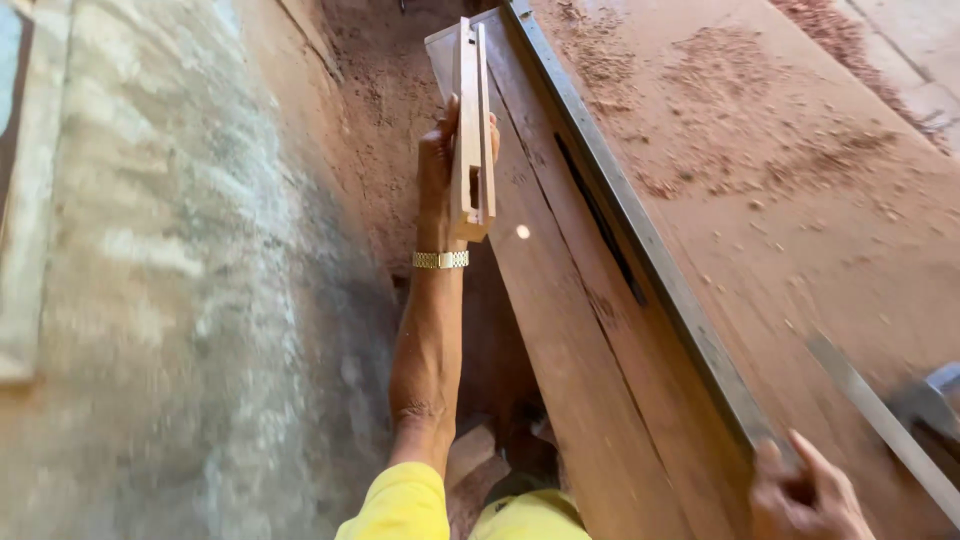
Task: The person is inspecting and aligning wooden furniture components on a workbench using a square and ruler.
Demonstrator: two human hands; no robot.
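Note:
My left hand (437,165) grips a narrow light wooden piece (472,120) with a slot cut in it, held upright on edge above the left side of a long reddish workbench (560,340). A gold watch band sits on that wrist. My right hand (805,495) rests at the lower right, fingers on the near end of a long grey metal rail (640,235) that runs along the bench. A yellow sleeve covers my left upper arm.
A sawdust-covered wooden surface (790,170) lies right of the rail. A flat metal bar (880,420) crosses the lower right corner. A grey concrete wall (170,280) fills the left side, with dusty ground between it and the bench.

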